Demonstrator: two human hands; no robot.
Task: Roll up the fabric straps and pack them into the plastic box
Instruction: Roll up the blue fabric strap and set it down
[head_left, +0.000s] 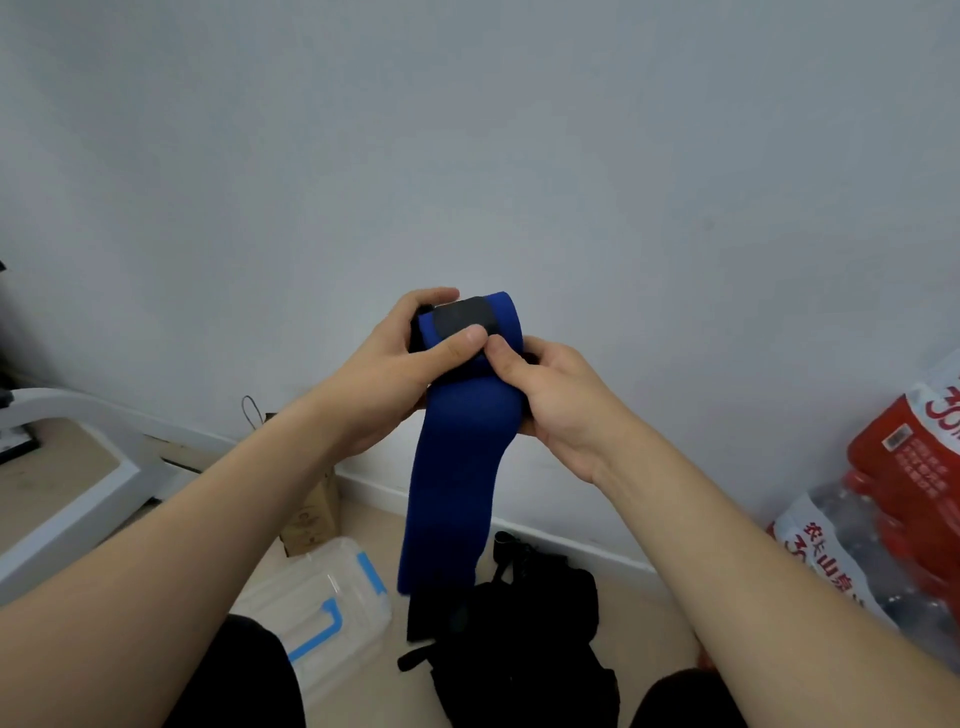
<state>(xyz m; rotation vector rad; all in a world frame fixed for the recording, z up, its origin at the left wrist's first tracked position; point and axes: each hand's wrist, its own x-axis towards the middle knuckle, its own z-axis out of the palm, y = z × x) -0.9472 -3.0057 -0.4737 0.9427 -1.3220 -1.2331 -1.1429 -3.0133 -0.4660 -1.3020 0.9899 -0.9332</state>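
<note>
A wide blue fabric strap (457, 467) with a dark grey patch near its top is held up in front of the wall. Its upper end is curled into a partial roll, and the rest hangs down to a black end above the floor. My left hand (400, 364) grips the roll from the left, thumb pressed on the grey patch. My right hand (550, 395) pinches the strap from the right, just below the roll. The clear plastic box (317, 613) with blue latches lies on the floor at lower left.
A heap of black straps (524, 639) lies on the floor between my knees. A brown paper bag (311, 514) leans on the wall behind the box. Shrink-wrapped packs of water bottles (904, 509) stand at the right. A white furniture piece (78, 467) sits at the left.
</note>
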